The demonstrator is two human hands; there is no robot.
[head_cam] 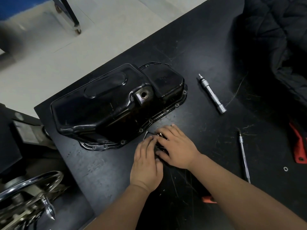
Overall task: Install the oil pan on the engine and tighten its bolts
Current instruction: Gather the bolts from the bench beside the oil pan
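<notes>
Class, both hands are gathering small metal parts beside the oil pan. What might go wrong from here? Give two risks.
1. The small metal parts under the left hand and right hand may scatter or roll; one washer lies far off and might be forgotten.
2. The oil pan sits near a corner of the table, so a nudge could push it off.

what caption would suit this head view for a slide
Left hand and right hand cover small metal parts on the table beside the flange-down oil pan.
</notes>
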